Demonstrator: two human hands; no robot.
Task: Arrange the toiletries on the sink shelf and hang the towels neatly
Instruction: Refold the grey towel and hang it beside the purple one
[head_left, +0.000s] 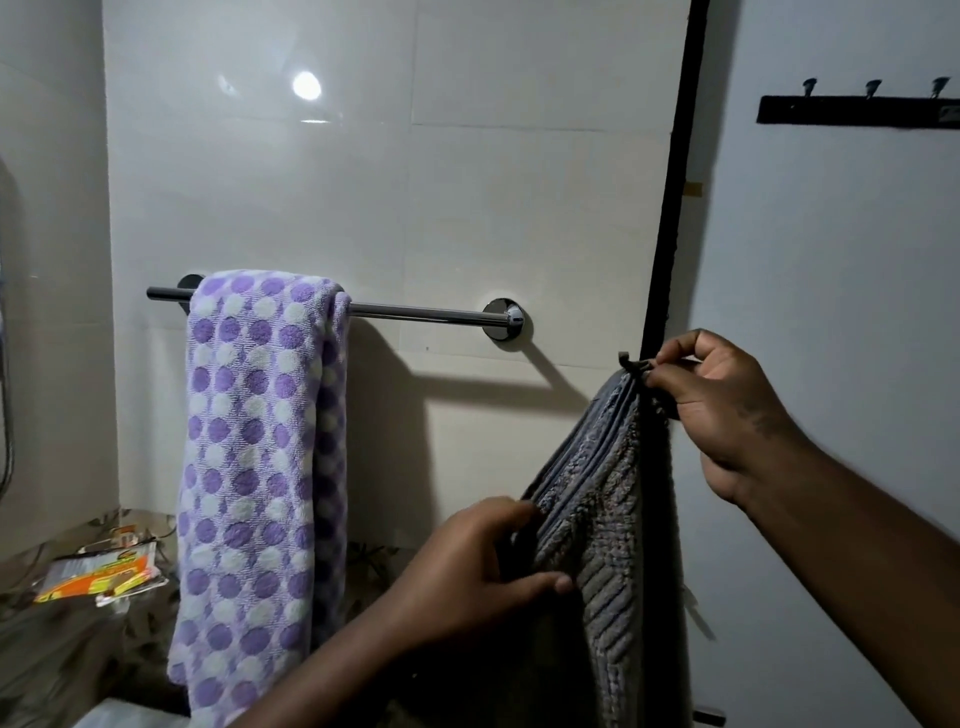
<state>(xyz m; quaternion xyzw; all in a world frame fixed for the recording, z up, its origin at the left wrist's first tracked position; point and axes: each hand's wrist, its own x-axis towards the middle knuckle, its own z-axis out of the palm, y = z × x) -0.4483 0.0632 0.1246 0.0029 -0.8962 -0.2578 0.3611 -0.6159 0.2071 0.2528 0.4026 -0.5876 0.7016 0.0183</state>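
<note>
A purple towel with white and violet dots hangs folded over the left part of a chrome towel bar on the tiled wall. To the right, a grey ribbed towel hangs down from a small hook by the black door frame. My right hand pinches the towel's top loop at that hook. Lower down, my left hand grips the grey towel's left edge between thumb and fingers.
A black hook rack with three pegs is fixed high on the right wall. Orange and yellow packets lie on a patterned ledge at the lower left. The right half of the towel bar is bare.
</note>
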